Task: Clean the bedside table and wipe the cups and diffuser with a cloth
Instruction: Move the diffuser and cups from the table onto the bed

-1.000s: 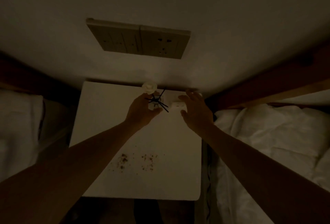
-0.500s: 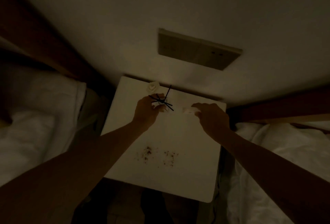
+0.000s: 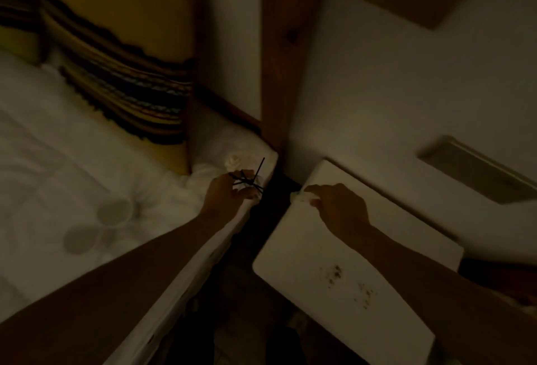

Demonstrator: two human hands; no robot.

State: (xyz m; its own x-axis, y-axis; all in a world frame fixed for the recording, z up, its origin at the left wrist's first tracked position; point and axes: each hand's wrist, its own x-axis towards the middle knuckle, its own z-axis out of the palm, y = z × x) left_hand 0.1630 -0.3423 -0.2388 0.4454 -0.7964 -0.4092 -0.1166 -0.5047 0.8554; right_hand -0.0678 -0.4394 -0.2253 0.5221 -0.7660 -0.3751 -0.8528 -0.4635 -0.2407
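Observation:
My left hand (image 3: 225,196) is closed around the reed diffuser (image 3: 248,180), whose black sticks and white flower stick out above my fingers, and holds it over the edge of the left bed. My right hand (image 3: 337,207) grips a small white object (image 3: 302,196), too dim to identify, above the near-left corner of the white bedside table (image 3: 386,236). Brown crumbs or stains (image 3: 348,283) mark the table's front part. Two pale cups (image 3: 96,225) lie on the white bedding at the left.
A white bed (image 3: 58,161) with a striped yellow cushion (image 3: 125,79) fills the left. A wooden bedpost (image 3: 284,45) rises between bed and table. A dark gap (image 3: 261,234) separates them. A wall switch panel (image 3: 476,173) sits right of the table.
The view has swung left. My left hand has carried the diffuser off the table to above the bed edge. My right hand stays near the table's corner with the small white object.

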